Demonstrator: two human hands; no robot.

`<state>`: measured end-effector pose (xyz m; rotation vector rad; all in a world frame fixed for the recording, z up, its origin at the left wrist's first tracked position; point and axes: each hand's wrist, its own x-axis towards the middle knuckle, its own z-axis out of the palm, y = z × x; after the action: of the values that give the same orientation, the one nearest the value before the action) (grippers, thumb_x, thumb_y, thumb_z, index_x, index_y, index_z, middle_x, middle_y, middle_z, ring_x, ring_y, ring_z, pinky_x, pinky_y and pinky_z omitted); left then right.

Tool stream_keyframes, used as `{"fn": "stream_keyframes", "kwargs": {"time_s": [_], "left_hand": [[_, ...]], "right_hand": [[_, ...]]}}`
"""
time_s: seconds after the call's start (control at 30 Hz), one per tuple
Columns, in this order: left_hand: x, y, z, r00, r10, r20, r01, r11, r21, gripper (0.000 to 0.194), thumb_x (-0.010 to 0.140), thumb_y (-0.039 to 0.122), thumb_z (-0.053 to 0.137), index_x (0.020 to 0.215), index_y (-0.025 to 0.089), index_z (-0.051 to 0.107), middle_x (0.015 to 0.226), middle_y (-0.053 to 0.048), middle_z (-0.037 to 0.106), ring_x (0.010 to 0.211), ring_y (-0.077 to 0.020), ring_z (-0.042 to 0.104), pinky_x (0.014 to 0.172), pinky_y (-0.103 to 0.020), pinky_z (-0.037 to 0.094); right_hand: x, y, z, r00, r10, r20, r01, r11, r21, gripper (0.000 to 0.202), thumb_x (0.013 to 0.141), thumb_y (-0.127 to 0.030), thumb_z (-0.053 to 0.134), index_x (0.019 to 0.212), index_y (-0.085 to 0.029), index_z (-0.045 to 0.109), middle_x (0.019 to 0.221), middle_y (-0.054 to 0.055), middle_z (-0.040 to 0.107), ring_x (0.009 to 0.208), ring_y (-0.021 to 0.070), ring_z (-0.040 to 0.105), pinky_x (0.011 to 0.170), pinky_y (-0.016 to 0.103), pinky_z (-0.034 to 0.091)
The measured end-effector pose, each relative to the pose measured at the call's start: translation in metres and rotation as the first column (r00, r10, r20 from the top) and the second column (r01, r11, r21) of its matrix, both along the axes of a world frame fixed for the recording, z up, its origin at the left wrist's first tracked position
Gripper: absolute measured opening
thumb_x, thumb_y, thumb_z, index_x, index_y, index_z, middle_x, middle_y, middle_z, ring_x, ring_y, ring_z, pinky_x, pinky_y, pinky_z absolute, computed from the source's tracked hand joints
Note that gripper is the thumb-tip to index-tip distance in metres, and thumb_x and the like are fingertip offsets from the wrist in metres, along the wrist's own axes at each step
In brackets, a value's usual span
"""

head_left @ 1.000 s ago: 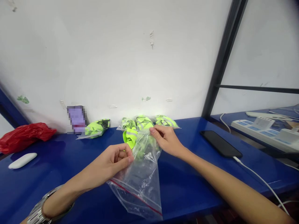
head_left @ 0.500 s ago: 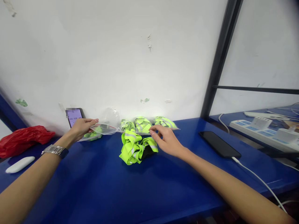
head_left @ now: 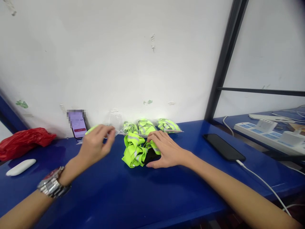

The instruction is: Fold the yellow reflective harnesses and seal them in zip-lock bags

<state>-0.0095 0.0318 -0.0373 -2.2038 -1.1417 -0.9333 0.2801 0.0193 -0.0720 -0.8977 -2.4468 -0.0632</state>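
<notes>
A crumpled bundle of neon-yellow straps with silver reflective bands, looking like a reflective vest (head_left: 133, 152), lies mid-table with a black part at its right. My right hand (head_left: 168, 151) is curled over that right side, fingers on top and thumb low by the black part. My left hand (head_left: 95, 143) is raised left of the bundle, fingers bent, thumb apart from the palm and nothing visible between them. Behind it, a clear plastic bag (head_left: 115, 119) and a yellow piece are partly hidden. Several bagged yellow bundles (head_left: 145, 127) lie along the wall.
On the left are a red plastic bag (head_left: 26, 143), a white oval case (head_left: 21, 167) and a phone (head_left: 78, 124) leaning on the wall. A black phone (head_left: 224, 147) with a white cable lies at right, near a power strip (head_left: 267, 135) beyond the frame post (head_left: 224, 60).
My left hand has come away from the zip bag's edge and moved nearer and to the right. My right hand has lowered onto the bundle's right side.
</notes>
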Motion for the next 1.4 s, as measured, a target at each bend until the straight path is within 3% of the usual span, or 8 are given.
{"fn": "stream_keyframes", "kwargs": {"time_s": [0.1,0.3,0.53,0.63,0.83,1.03,1.2,1.4], "left_hand": [[0.034,-0.022,-0.013,0.958,-0.196,-0.211,0.169,0.976,-0.138,0.038,0.091,0.035,0.047,0.123,0.014,0.053,0.118,-0.016,0.055,0.11,-0.0264,0.052,0.093,-0.039,0.044],[0.071,-0.028,-0.031,0.9,-0.185,-0.395,0.114,0.974,-0.197,0.072,0.083,0.062,0.051,0.136,0.015,0.041,0.134,-0.019,0.05,0.128,-0.0407,0.038,0.102,-0.059,0.028],[0.058,-0.026,-0.023,0.973,0.011,-0.228,-0.039,0.992,-0.118,0.062,0.076,0.054,0.062,0.123,0.015,0.05,0.111,-0.017,0.06,0.101,-0.0349,0.053,0.081,-0.049,0.043],[0.054,-0.031,-0.015,0.984,0.042,-0.173,-0.047,0.999,-0.026,0.056,0.073,0.054,0.066,0.113,0.017,0.055,0.116,-0.019,0.052,0.104,-0.0359,0.05,0.081,-0.05,0.045],[0.048,-0.03,-0.017,0.993,0.012,-0.118,0.009,0.984,0.176,0.055,0.08,0.04,0.065,0.126,0.021,0.043,0.13,-0.019,0.042,0.119,-0.0381,0.043,0.093,-0.053,0.04],[0.026,-0.02,-0.04,0.992,0.035,-0.117,-0.024,0.995,0.098,0.025,0.085,0.026,0.057,0.108,0.02,0.052,0.089,-0.008,0.055,0.085,-0.0254,0.052,0.076,-0.041,0.045],[0.031,-0.031,-0.034,0.996,-0.029,0.083,0.034,0.998,-0.061,0.036,0.086,0.034,0.056,0.117,0.019,0.045,0.109,-0.011,0.051,0.104,-0.0275,0.052,0.088,-0.043,0.047],[0.071,-0.024,-0.018,0.957,-0.124,0.263,0.218,0.905,-0.366,0.074,0.081,0.047,0.062,0.14,0.021,0.026,0.139,-0.015,0.042,0.125,-0.0321,0.045,0.1,-0.049,0.04]], "right_hand": [[0.001,0.003,-0.005,0.993,0.049,0.107,-0.06,0.993,0.099,0.05,0.073,-0.05,0.071,0.107,-0.017,0.056,0.123,0.016,0.048,0.114,0.031,0.043,0.093,0.046,0.041],[0.001,0.007,-0.01,0.977,0.025,0.21,-0.077,0.966,0.247,0.014,0.091,-0.021,0.052,0.099,-0.015,0.061,0.116,0.015,0.055,0.112,0.0275,0.045,0.094,0.045,0.039],[0.014,0.006,0.026,0.939,0.081,-0.333,-0.055,0.995,0.084,0.016,0.091,-0.03,0.053,0.088,-0.019,0.064,0.103,0.01,0.062,0.103,0.0246,0.049,0.092,0.043,0.04],[0.016,0.001,0.043,0.839,0.055,-0.541,-0.197,0.958,-0.209,0.029,0.091,-0.041,0.05,0.081,-0.017,0.063,0.078,0.006,0.062,0.082,0.0211,0.056,0.077,0.036,0.046],[0.013,-0.005,0.056,0.47,-0.159,-0.868,-0.672,0.572,-0.469,0.03,0.079,-0.044,0.066,0.076,-0.015,0.062,0.069,0.005,0.064,0.061,0.0163,0.062,0.06,0.028,0.052],[0.034,0.01,0.061,0.2,-0.332,-0.922,-0.637,0.671,-0.38,0.026,0.08,-0.039,0.065,0.081,-0.014,0.06,0.053,0.001,0.059,0.041,0.0126,0.054,0.043,0.024,0.048],[0.04,0.014,0.061,0.207,-0.297,-0.932,-0.648,0.672,-0.358,0.027,0.083,-0.042,0.061,0.083,-0.016,0.057,0.053,0.001,0.059,0.041,0.0127,0.054,0.043,0.025,0.048],[0.012,0.007,0.062,0.362,-0.196,-0.911,-0.754,0.514,-0.41,0.03,0.078,-0.044,0.066,0.087,-0.017,0.057,0.063,0.003,0.063,0.047,0.0158,0.059,0.033,0.021,0.039]]}}
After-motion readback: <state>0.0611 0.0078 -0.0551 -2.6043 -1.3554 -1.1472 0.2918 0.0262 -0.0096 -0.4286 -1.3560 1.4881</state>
